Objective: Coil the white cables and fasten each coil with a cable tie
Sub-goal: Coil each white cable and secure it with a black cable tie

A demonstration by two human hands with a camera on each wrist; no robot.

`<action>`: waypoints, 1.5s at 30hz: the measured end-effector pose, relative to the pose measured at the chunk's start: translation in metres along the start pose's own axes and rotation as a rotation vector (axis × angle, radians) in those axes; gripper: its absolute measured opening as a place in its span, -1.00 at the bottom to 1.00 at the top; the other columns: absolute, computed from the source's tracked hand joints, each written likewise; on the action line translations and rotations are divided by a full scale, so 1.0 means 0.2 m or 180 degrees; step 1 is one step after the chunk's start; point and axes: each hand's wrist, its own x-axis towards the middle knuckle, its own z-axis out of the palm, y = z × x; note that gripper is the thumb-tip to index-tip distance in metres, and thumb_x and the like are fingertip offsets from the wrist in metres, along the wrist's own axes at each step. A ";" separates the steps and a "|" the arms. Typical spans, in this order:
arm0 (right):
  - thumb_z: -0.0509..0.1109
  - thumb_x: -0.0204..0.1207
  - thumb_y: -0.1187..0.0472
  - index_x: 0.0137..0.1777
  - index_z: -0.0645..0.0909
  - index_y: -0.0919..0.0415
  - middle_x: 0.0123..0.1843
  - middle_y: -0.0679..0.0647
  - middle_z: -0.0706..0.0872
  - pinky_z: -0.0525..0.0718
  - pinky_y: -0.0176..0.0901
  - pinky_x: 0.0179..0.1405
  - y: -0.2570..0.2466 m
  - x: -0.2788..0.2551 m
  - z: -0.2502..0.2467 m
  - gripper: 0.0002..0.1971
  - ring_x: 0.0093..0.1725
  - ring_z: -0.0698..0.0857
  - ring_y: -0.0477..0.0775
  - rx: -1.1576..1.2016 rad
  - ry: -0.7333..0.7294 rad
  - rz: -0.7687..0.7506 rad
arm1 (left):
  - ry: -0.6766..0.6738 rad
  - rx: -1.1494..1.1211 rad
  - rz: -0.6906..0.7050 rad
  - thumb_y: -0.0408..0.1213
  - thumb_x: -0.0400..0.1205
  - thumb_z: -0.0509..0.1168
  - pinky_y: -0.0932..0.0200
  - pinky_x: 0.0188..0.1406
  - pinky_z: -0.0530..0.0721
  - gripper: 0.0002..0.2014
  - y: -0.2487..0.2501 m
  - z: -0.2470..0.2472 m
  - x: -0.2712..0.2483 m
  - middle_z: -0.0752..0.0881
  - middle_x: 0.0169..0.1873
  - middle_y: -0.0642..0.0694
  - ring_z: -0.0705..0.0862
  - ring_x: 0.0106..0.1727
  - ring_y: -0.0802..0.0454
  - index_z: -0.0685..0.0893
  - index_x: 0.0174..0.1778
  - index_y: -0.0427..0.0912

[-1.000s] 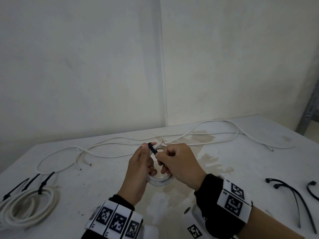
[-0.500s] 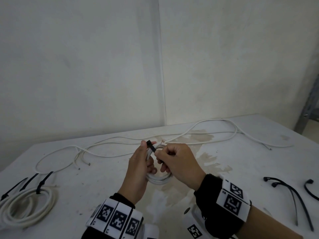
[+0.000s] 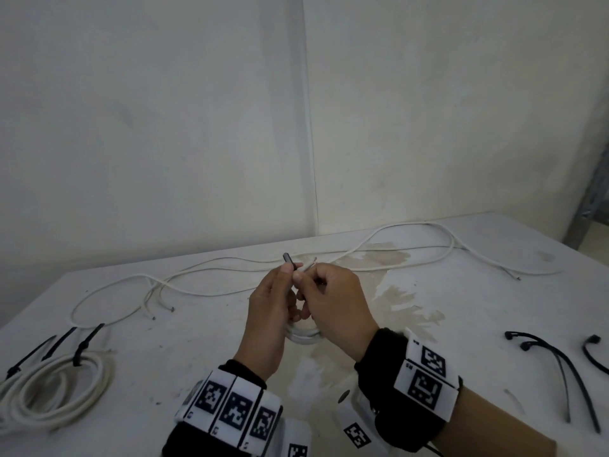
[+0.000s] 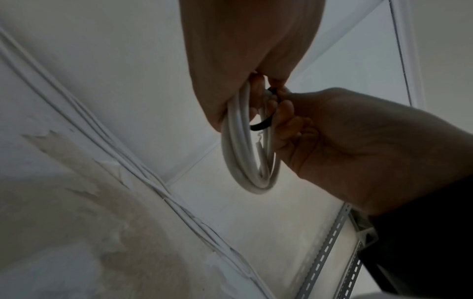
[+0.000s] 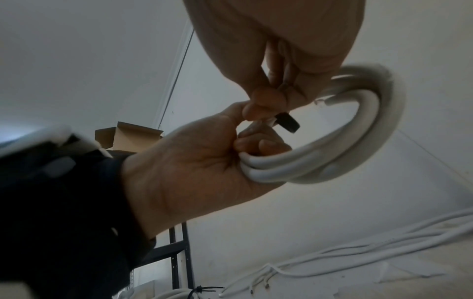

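Evidently the left hand (image 3: 267,311) is gripping the coil (image 4: 245,153) above the worktop (image 3: 197,351) while the right hand (image 3: 333,305) is pinching the tie (image 5: 287,122); threading seemingly underway, cinching comes next.

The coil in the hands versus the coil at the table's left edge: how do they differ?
The held coil is small, off the table, gripped by the left hand and right hand; the left-edge coil is wider and lies flat, untouched. The held coil's black tie is not yet cinched; the left-edge coil carries fastened ties. Both are white multi-loop cable.
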 end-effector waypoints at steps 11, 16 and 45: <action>0.42 0.51 0.17 -0.28 0.55 -0.19 -0.21 -0.10 0.58 0.44 -0.45 -0.25 0.00 0.04 -0.12 -0.77 -0.27 0.53 -0.25 -0.0305 0.0165 -0.0643 | 0.0055 0.0119 -0.0158 -0.18 0.61 0.23 0.26 -0.49 0.37 -0.78 0.02 -0.09 -0.05 0.24 -0.60 0.10 0.25 -0.54 0.17 0.76 0.04 -0.04; 0.35 0.56 0.20 -0.30 0.62 -0.13 -0.28 -0.19 0.59 0.41 -0.49 -0.15 -0.01 0.06 -0.14 -0.76 -0.14 0.53 -0.17 -0.0371 -0.0648 -0.0511 | -0.0131 0.0286 -0.0258 -0.21 0.62 0.24 0.21 -0.47 0.37 -0.80 0.05 -0.06 -0.07 0.28 -0.64 0.09 0.26 -0.57 0.15 0.77 0.02 -0.05; 0.35 0.55 0.25 -0.43 0.47 0.10 -0.49 0.01 0.55 0.42 -0.43 -0.46 -0.05 0.09 -0.16 -0.69 -0.51 0.45 -0.16 -0.0564 -0.0277 -0.0668 | -0.0205 0.0427 -0.0300 -0.23 0.61 0.27 0.28 -0.54 0.33 -0.84 0.07 0.03 -0.10 0.31 -0.73 0.11 0.22 -0.63 0.16 0.63 -0.26 -0.18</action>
